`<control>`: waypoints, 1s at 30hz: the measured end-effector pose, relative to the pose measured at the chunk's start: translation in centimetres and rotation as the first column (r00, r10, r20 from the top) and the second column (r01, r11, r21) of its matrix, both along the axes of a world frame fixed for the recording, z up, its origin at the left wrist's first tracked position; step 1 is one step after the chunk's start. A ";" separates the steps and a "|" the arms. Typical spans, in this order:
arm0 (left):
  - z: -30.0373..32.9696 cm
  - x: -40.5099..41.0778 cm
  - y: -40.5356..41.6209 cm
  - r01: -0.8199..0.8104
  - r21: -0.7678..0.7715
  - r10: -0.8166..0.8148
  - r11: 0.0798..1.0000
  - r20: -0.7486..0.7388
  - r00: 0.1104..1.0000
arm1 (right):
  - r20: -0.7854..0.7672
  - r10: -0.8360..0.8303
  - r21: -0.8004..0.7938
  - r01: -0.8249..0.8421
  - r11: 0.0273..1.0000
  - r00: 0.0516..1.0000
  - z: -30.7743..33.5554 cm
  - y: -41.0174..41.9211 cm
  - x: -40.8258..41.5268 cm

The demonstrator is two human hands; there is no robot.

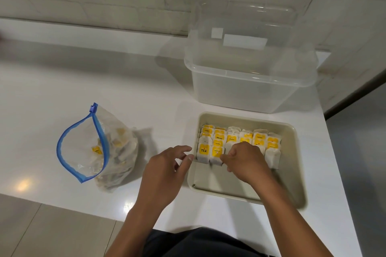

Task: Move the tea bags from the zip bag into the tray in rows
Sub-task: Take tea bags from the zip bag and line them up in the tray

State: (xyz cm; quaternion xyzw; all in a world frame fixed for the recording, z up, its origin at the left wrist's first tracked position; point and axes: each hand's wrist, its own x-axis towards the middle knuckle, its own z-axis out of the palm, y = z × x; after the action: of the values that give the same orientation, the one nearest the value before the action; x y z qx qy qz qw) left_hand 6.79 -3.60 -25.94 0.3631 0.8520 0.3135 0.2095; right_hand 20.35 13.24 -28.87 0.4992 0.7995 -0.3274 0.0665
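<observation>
Head view: right hand (245,159), fingers curled onto white paper tea bags with yellow tags (219,144) rowed in the beige plastic tray (292,173); left hand (167,170) spread, empty. Bags probably light, soft; pinch top edges. More beyond the left fingers, in the blue-zippered clear bag (83,144).

Both forearms are bare from elbow to wrist, with no sleeves, watch, bracelet or rings showing. The left hand (167,165) and right hand (246,160) are ungloved, and a short, unpainted nail shows on the left thumb. At the bottom edge of the view, between the arms, lies a patch of dark, nearly black clothing (200,242) with soft folds, its cut unclear.
</observation>
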 end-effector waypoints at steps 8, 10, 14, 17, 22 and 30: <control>2.9 -0.2 -1.2 -0.038 0.164 0.038 0.986 0.001 0.999 | -0.344 0.068 0.038 -0.059 0.998 0.936 6.4 -3.3 -1.5; 3.9 -0.7 -1.9 -0.048 0.222 0.055 0.974 -0.029 0.998 | -0.425 0.121 0.027 -0.121 0.992 0.897 8.4 -4.9 -3.1; 6.0 -2.4 -3.7 -0.048 0.314 0.070 0.948 -0.059 0.996 | -0.513 0.212 0.041 -0.223 0.974 0.832 10.5 -7.9 -6.4; 7.4 -4.4 -5.9 -0.070 0.356 0.097 0.932 -0.057 0.994 | -0.544 0.230 0.016 -0.264 0.964 0.807 11.2 -10.1 -8.9; 7.9 -8.2 -10.0 -0.160 0.373 0.193 0.914 -0.052 0.980 | -0.573 0.227 -0.069 -0.322 0.944 0.788 11.9 -13.6 -12.8; 4.3 -16.0 -14.4 -0.174 0.070 0.185 0.982 -0.222 0.957 | -0.371 0.382 -0.106 -0.447 0.888 0.846 9.5 -19.5 -19.2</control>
State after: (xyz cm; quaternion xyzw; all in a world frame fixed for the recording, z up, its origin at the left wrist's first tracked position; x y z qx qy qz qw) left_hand -9.20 -18.00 -21.67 0.3231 0.8917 0.3086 0.0720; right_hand 1.12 -6.27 -19.35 0.2411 0.8533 -0.4602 0.0440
